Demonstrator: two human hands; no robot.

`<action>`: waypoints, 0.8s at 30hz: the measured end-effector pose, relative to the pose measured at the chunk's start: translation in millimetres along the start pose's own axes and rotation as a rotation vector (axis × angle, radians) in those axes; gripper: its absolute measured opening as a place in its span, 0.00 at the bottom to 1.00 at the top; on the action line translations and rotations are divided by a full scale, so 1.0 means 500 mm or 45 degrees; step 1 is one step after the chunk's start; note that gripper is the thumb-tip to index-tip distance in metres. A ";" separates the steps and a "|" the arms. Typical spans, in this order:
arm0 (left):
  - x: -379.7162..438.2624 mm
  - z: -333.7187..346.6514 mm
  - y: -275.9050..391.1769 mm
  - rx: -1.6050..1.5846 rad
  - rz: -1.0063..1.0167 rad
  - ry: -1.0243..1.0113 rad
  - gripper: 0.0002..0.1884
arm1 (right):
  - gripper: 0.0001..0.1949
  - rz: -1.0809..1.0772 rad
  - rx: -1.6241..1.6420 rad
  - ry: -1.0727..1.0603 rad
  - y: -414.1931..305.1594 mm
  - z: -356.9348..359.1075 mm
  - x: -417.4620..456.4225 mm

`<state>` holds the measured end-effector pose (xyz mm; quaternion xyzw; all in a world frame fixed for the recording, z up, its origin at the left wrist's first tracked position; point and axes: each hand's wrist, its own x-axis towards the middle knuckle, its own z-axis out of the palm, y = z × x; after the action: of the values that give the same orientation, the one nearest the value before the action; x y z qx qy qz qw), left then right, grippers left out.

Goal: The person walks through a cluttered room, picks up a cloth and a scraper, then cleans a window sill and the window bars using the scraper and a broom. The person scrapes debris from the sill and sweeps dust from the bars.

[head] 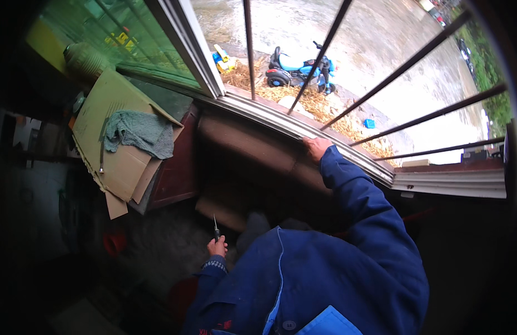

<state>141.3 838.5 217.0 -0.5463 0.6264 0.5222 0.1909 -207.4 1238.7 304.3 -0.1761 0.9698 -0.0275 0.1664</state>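
My left hand (217,246) is closed around the black handle of a slim pointed tool (215,224), low at my left side. Its thin metal shaft or blade points away from me; which of the two it is, I cannot tell. Farther forward, my right hand (317,148) touches the inner edge of the pale metal window track (275,119). The fingers there look bent, but their tips are partly hidden. A sliding window sash (191,46) with greenish glass stands to the left of this hand, and dark metal bars (315,69) rise just outside the track.
Left of me, flattened cardboard (128,171) lies on a dark red cabinet (174,167), with a grey-green cloth (141,132) on top. A red container (115,243) stands on the dim floor. Outside are a blue toy motorcycle (298,65) and straw (292,94).
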 end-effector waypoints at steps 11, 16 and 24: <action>-0.021 0.063 0.005 0.086 0.097 -0.065 0.13 | 0.07 0.513 -0.344 -0.319 0.227 0.029 -0.256; -0.024 0.062 -0.005 0.146 0.040 -0.074 0.12 | 0.08 0.332 -0.094 0.009 0.178 0.017 -0.228; -0.030 0.059 0.060 0.106 0.116 -0.182 0.14 | 0.11 0.508 0.747 0.182 0.136 0.151 -0.160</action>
<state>110.0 866.9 231.5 -0.4701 0.6567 0.5415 0.2336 -134.6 1330.9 250.5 0.0743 0.9451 -0.2841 0.1436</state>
